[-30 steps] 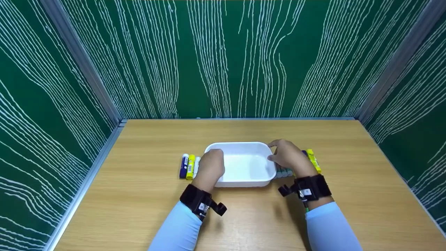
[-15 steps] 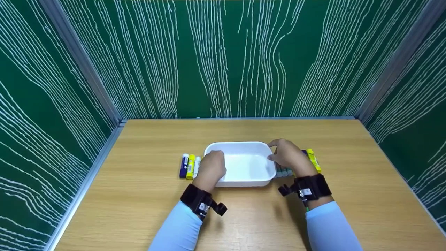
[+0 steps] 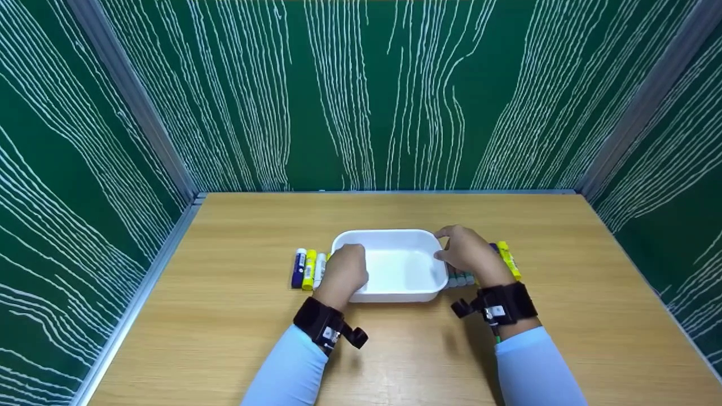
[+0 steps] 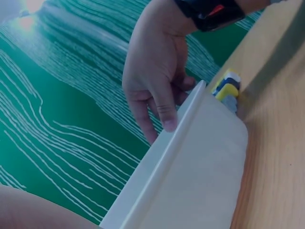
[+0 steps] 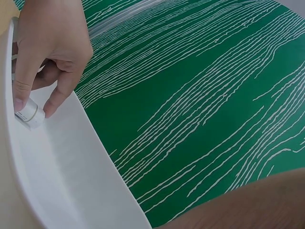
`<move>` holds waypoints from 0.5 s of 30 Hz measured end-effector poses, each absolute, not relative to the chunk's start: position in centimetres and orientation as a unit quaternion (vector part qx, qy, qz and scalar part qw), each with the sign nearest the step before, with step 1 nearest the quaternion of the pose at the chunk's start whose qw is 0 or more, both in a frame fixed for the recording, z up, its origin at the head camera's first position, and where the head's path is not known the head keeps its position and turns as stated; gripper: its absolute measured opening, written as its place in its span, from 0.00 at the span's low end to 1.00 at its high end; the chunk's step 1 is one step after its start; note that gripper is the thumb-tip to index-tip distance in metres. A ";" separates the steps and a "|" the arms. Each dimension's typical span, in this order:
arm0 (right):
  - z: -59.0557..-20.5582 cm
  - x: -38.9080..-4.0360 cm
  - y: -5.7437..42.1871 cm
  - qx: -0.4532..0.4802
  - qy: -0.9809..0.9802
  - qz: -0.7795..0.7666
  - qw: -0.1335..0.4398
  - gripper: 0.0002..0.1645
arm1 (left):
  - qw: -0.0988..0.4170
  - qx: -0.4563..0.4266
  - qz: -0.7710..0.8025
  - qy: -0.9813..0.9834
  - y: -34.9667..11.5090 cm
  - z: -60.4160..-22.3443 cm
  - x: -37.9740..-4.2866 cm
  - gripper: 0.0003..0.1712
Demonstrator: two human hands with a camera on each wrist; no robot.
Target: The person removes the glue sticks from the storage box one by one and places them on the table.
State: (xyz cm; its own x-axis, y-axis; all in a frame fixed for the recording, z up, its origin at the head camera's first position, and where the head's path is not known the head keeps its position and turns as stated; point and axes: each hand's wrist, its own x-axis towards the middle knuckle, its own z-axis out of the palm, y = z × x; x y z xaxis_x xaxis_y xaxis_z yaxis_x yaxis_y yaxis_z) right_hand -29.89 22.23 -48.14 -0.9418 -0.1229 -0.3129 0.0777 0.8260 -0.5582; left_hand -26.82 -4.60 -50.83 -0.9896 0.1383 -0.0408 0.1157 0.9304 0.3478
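Observation:
A white plastic tray [image 3: 401, 266] lies at mid-table. Over its left side is my left hand [image 3: 345, 272], whose fingertips are hidden in the head view. The right wrist view shows that hand's thumb and finger pinching a white glue stick [image 5: 32, 115] low inside the tray. My right hand [image 3: 469, 254] holds the tray's back right corner, thumb inside the rim and index finger reaching to the corner. Left of the tray stand in a row a navy glue stick [image 3: 299, 270] with a white cap, a yellow one [image 3: 309, 270] and a white one [image 3: 320, 268].
Right of the tray, partly under my right hand, lie several grey-ended sticks [image 3: 461, 279] and a yellow glue stick [image 3: 509, 260]. The wooden table [image 3: 406, 349] is walled by green panels [image 3: 389, 113] with white wavy lines, set in metal frame posts [image 3: 132, 101].
My left hand has shifted slightly right and toward me, baring a bit more of the row beside it. The right hand and the tray have stayed in place.

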 end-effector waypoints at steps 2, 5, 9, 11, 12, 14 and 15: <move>-48.1 -29.9 22.2 -0.012 0.942 -0.289 0.172 0.35 | 0.029 0.069 0.184 0.980 -4.6 -50.8 -26.8 0.05; -48.0 -30.0 22.2 -0.007 0.941 -0.287 0.176 0.35 | 0.037 0.070 0.205 0.976 -4.7 -50.4 -26.8 0.05; -47.9 -30.0 22.2 0.000 0.939 -0.292 0.180 0.35 | 0.062 0.052 0.235 0.969 -4.8 -49.5 -26.7 0.10; -48.0 -30.1 22.2 0.000 0.938 -0.295 0.180 0.35 | 0.077 0.037 0.248 0.965 -4.8 -48.9 -26.6 0.15; -48.0 -30.1 22.3 -0.001 0.938 -0.296 0.180 0.35 | 0.081 0.031 0.250 0.964 -4.8 -48.6 -26.6 0.18; -48.1 -30.0 22.3 0.000 0.938 -0.298 0.178 0.35 | 0.081 0.020 0.250 0.965 -4.7 -48.0 -26.4 0.22; -48.1 -30.0 22.4 -0.001 0.938 -0.299 0.177 0.35 | 0.080 0.016 0.252 0.964 -4.7 -47.7 -26.3 0.24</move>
State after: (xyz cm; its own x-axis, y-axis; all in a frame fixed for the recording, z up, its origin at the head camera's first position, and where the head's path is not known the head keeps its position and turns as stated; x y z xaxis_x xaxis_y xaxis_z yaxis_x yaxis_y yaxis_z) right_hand -30.02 22.36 -48.14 -0.9376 -0.1076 -0.3306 0.1038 0.8208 -0.5617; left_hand -26.31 -4.70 -47.69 -0.9868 0.0719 -0.1454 -0.0083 0.8728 0.4880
